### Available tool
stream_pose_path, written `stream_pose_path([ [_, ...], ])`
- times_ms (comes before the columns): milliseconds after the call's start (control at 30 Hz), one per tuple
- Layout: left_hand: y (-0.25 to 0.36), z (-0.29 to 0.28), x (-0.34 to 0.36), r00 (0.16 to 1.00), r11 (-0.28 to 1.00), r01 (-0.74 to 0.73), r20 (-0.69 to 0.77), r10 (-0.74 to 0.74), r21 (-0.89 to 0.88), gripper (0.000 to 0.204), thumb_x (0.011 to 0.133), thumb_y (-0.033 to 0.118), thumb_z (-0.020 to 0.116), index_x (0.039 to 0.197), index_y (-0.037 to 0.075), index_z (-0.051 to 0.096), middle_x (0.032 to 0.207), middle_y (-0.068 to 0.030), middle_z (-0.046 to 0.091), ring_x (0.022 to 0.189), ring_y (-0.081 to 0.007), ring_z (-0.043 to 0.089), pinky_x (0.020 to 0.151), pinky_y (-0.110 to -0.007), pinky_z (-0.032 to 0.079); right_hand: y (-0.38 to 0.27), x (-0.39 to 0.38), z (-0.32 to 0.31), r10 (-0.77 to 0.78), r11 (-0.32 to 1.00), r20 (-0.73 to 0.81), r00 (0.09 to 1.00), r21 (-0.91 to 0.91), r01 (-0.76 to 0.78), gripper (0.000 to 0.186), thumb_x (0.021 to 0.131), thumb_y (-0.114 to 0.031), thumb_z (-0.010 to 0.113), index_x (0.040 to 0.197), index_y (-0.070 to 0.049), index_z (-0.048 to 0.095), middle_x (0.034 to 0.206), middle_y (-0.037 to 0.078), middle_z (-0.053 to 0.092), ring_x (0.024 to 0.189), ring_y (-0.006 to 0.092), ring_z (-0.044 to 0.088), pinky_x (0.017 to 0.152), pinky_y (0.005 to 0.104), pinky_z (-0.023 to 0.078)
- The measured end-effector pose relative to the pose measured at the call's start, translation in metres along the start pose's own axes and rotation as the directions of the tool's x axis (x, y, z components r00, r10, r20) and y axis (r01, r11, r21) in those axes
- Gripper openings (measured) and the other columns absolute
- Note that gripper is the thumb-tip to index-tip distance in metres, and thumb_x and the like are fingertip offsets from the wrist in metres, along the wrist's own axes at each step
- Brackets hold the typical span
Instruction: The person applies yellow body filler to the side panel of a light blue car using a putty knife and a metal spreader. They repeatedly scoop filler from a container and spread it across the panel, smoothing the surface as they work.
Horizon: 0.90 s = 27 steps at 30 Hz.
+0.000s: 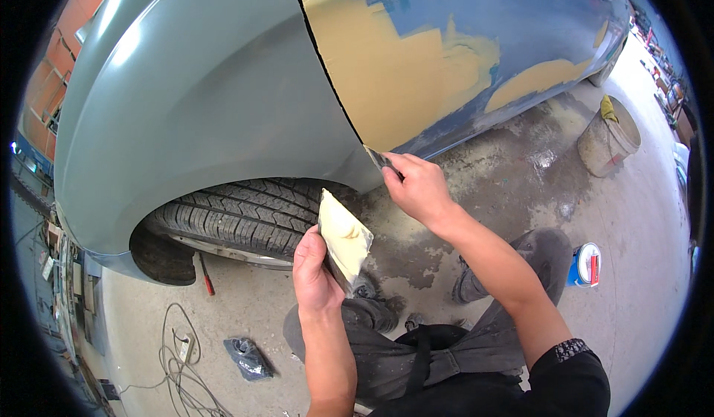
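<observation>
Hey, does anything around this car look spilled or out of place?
Yes: a dark, wet-looking patch spreads across the paler floor beside the car door, possibly a spill. A red-handled tool lies loose near the front wheel.

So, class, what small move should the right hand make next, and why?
Probably a light stroke of the scraper along the front edge of the door. The right hand holds its blade at that edge's lower end, where yellow filler reaches the edge. Meanwhile, the left hand holds the paste-covered board clear of the door.
</observation>
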<state>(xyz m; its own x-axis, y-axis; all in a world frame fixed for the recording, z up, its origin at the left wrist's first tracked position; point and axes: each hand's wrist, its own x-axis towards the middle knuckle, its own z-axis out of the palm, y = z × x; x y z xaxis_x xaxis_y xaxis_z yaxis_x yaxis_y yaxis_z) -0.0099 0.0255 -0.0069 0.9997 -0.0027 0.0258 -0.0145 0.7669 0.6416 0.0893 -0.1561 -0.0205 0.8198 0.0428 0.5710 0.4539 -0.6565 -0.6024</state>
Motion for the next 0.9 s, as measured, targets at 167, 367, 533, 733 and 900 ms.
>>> stream_pose_path([
  [167, -0.007, -0.002, 0.003, 0.989, 0.975, -0.138, -0.037, 0.146, 0.172, 0.033, 0.097, 0.022, 0.054, 0.116, -0.005, 0.056, 0.107, -0.0105, 0.065, 0.093, -0.0166, 0.063, 0.086, -0.031, 0.050, -0.020, -0.006, -0.023, 0.221, 0.519, 0.179, 0.959, 0.811, -0.271, 0.028, 0.092, -0.007, 0.057, 0.118, 0.002, 0.060, 0.095, 0.003, 0.067, 0.078, 0.0105, 0.060, 0.073, 0.0260, 0.049],
  [367, -0.023, 0.003, 0.002, 0.922, 0.844, -0.281, -0.117, 0.370, 0.457, 0.029, 0.096, 0.018, 0.058, 0.113, -0.006, 0.060, 0.101, -0.0037, 0.064, 0.090, -0.0083, 0.055, 0.083, -0.024, 0.045, -0.044, -0.024, -0.056, 0.026, 0.525, 0.141, 0.990, 0.841, -0.133, 0.029, 0.093, -0.011, 0.060, 0.118, 0.004, 0.059, 0.096, 0.003, 0.064, 0.086, 0.0088, 0.057, 0.076, 0.0236, 0.046],
  [533, -0.017, 0.000, -0.004, 0.913, 0.816, -0.324, -0.067, 0.402, 0.479, 0.029, 0.096, 0.019, 0.058, 0.112, -0.005, 0.061, 0.098, -0.0028, 0.063, 0.088, -0.0076, 0.054, 0.082, -0.023, 0.045, -0.039, -0.027, -0.067, -0.211, 0.779, 0.185, 0.960, 0.625, 0.051, 0.024, 0.090, -0.010, 0.063, 0.110, 0.001, 0.065, 0.095, 0.010, 0.067, 0.084, 0.0169, 0.061, 0.072, 0.0263, 0.048],
  [733, -0.014, -0.005, -0.006, 0.992, 0.983, -0.122, 0.021, 0.121, 0.135, 0.031, 0.094, 0.022, 0.060, 0.112, -0.003, 0.060, 0.101, -0.0060, 0.066, 0.090, -0.0125, 0.061, 0.083, -0.027, 0.049, -0.029, -0.027, -0.074, 0.147, 0.738, 0.418, 0.897, 0.557, -0.380, 0.017, 0.095, -0.014, 0.057, 0.104, 0.000, 0.062, 0.089, 0.007, 0.065, 0.081, 0.0158, 0.061, 0.072, 0.0277, 0.050],
  [900, -0.030, 0.005, -0.007, 0.915, 0.947, 0.314, 0.285, -0.284, -0.063, 0.035, 0.090, 0.027, 0.064, 0.111, 0.000, 0.057, 0.102, -0.0084, 0.067, 0.089, -0.0171, 0.065, 0.081, -0.031, 0.053, -0.018, -0.030, -0.064, -0.115, -0.081, 0.703, 0.702, 0.697, -0.712, 0.022, 0.094, -0.022, 0.058, 0.096, 0.000, 0.055, 0.087, 0.007, 0.064, 0.078, 0.0136, 0.061, 0.073, 0.0273, 0.050],
])
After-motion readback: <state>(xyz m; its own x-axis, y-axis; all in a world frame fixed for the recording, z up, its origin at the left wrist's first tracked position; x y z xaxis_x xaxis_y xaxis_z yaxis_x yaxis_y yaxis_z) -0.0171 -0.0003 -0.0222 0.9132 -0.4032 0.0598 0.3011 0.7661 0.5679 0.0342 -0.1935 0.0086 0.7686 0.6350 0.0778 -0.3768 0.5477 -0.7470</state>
